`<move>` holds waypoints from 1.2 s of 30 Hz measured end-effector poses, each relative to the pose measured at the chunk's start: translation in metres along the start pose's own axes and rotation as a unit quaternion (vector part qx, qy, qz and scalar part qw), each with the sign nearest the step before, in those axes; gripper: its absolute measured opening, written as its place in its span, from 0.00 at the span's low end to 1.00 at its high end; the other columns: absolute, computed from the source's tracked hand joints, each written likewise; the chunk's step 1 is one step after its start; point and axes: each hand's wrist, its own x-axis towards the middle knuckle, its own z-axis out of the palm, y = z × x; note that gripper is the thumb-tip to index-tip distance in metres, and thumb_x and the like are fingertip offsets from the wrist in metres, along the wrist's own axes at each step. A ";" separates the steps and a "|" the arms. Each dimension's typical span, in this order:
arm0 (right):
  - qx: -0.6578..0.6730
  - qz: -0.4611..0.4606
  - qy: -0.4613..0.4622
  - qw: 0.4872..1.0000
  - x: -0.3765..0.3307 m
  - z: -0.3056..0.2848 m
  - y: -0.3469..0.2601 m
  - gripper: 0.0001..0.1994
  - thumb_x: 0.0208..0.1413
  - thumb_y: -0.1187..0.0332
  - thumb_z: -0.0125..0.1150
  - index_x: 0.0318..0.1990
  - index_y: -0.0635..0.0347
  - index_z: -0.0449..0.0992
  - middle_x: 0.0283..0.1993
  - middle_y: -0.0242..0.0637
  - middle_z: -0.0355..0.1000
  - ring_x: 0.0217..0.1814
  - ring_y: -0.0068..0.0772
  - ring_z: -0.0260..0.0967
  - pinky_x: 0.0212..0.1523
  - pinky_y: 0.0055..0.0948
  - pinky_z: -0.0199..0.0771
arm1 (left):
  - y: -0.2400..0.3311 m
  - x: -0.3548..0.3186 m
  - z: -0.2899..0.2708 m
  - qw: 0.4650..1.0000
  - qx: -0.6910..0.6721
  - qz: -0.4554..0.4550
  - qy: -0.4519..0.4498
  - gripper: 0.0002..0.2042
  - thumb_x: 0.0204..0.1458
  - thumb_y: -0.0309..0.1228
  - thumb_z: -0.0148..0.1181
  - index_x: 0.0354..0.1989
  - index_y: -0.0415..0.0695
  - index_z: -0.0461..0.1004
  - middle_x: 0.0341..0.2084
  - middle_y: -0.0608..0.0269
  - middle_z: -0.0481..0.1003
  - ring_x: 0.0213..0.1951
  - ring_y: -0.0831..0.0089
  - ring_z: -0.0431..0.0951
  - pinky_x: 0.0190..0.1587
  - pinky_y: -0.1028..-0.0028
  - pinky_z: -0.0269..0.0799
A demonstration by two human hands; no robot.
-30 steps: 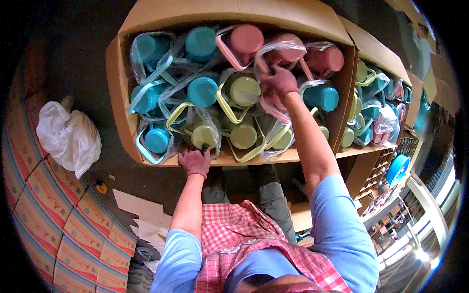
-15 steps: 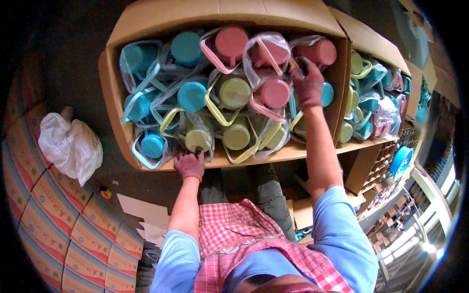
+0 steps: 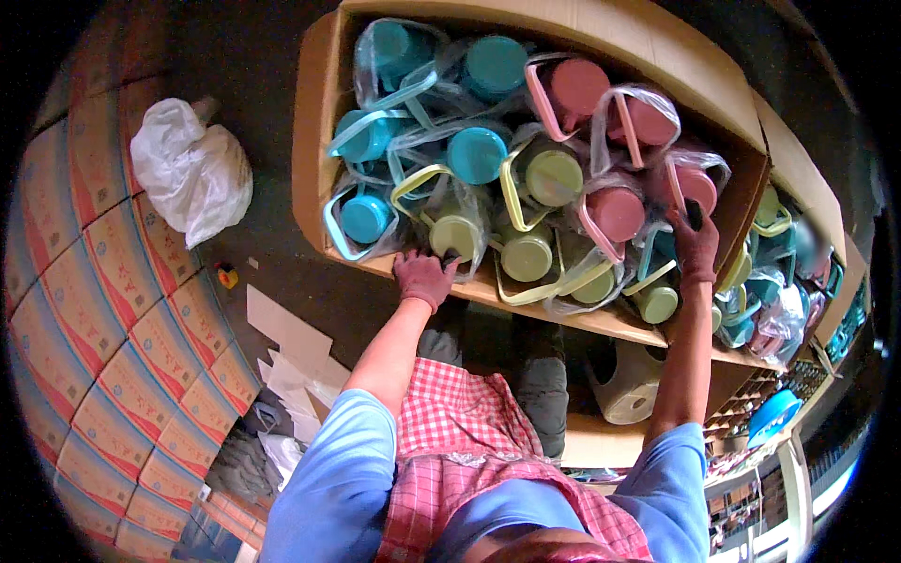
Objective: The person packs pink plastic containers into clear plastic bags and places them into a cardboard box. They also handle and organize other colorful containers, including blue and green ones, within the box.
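A large open carton (image 3: 554,310) holds several lidded bottles in clear plastic, with loop handles, in teal, pink and green. My right hand (image 3: 695,246) wears a dark reddish glove. Its fingers are closed at the near side of a pink bottle (image 3: 694,191) near the carton's right end, by its loop handle. My left hand (image 3: 427,279), gloved alike, is curled over the carton's near rim. The left thumb touches the lid of a green bottle (image 3: 454,235). Beside my right wrist sits another green bottle (image 3: 657,303), lower in the carton.
A second carton of wrapped bottles (image 3: 765,305) adjoins on the right. Printed cartons (image 3: 122,347) are stacked at the left. A white plastic bag (image 3: 192,174) and flat cardboard pieces (image 3: 286,328) lie near them. A pale stool (image 3: 624,380) stands below the carton.
The view has turned, so the carton appears tilted and farther right. My right hand has shifted onto the pink bottle, which sits slightly nearer me. My left hand stays on the rim.
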 end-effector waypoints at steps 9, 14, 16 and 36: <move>0.184 -0.138 0.014 0.973 -0.027 0.052 -0.098 0.21 0.44 0.77 0.63 0.49 0.64 0.70 0.47 0.38 0.72 0.49 0.29 0.67 0.51 0.27 0.67 | -0.053 0.035 -0.118 0.908 -0.278 0.130 0.284 0.22 0.43 0.44 0.63 0.44 0.45 0.73 0.42 0.53 0.73 0.46 0.54 0.71 0.49 0.62 0.65; 0.128 -0.275 -0.131 0.944 -0.027 0.155 -0.198 0.21 0.44 0.62 0.63 0.46 0.60 0.72 0.42 0.48 0.71 0.45 0.51 0.68 0.46 0.37 0.69 | -0.078 0.109 -0.187 0.916 -0.085 -0.026 0.392 0.27 0.39 0.44 0.64 0.51 0.51 0.68 0.48 0.56 0.70 0.50 0.58 0.69 0.52 0.57 0.60; -0.028 -0.336 -0.075 0.939 -0.018 0.189 -0.229 0.22 0.46 0.56 0.60 0.48 0.57 0.71 0.43 0.45 0.71 0.48 0.48 0.66 0.50 0.41 0.65 | -0.084 0.107 -0.177 0.966 -0.111 -0.076 0.223 0.28 0.39 0.46 0.63 0.52 0.51 0.68 0.48 0.57 0.70 0.51 0.58 0.68 0.53 0.58 0.60; 0.328 -0.050 -0.219 0.917 0.030 0.214 -0.234 0.27 0.41 0.59 0.68 0.49 0.64 0.70 0.40 0.39 0.74 0.39 0.27 0.70 0.41 0.26 0.70 | -0.117 0.100 -0.123 0.945 -0.272 -0.066 0.168 0.22 0.36 0.45 0.64 0.37 0.43 0.74 0.36 0.54 0.75 0.42 0.55 0.74 0.42 0.61 0.68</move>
